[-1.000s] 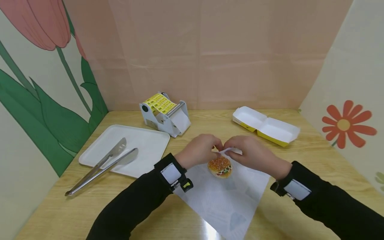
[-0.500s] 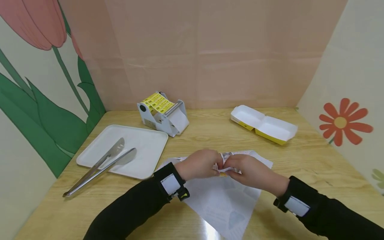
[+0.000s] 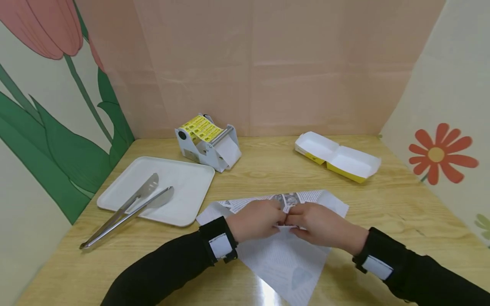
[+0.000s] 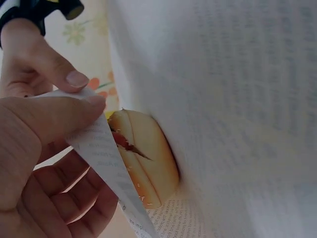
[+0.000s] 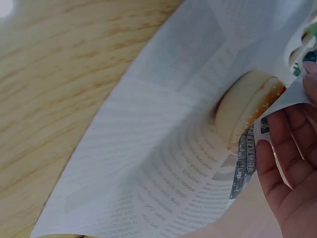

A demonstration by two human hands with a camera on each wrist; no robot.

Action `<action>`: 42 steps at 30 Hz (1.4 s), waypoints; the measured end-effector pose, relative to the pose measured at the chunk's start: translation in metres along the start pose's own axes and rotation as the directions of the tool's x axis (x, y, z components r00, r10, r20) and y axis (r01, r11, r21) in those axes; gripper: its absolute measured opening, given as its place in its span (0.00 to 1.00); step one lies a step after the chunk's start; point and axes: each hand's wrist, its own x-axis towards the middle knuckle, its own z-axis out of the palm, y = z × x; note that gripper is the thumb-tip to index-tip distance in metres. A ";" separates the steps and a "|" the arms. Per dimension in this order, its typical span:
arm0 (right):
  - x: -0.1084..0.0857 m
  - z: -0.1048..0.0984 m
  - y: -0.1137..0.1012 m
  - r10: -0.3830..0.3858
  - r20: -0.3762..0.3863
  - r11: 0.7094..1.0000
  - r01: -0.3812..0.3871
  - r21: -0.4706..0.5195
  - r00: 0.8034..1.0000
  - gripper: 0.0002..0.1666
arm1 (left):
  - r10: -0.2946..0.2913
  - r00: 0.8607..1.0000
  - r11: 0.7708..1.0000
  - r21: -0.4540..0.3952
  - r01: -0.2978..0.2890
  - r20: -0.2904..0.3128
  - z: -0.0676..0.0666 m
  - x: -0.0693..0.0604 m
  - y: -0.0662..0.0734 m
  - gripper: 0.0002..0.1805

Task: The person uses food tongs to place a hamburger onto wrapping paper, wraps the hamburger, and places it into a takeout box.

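Note:
A sheet of printed wrapping paper [image 3: 285,259] lies on the table, its far part folded toward me over a sesame-bun burger [image 4: 148,153]. From the head view the burger is hidden by the fold and hands; the right wrist view shows its pale underside and seeded edge. My left hand [image 3: 258,221] pinches the folded paper edge, thumb on top, just in front of the burger. Close beside it, fingertips nearly meeting, my right hand [image 3: 321,225] pinches the same edge, with its fingers [image 5: 285,144] behind the paper.
On the left, metal tongs [image 3: 126,212] lie partly on a white tray [image 3: 191,182]. A label dispenser [image 3: 208,142] with a yellow roll stands at the back. An opened white and yellow burger box [image 3: 337,157] sits at the back right.
Both hands have drawn the paper's far edge toward me and down over the burger, which was visible from the head view one second ago. Tray, tongs, dispenser and box stay put.

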 end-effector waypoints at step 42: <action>-0.012 0.016 -0.003 -0.158 0.018 0.942 0.156 -0.298 0.987 0.13 | -0.072 0.997 0.997 0.011 0.072 0.021 -0.001 0.022 -0.007 0.20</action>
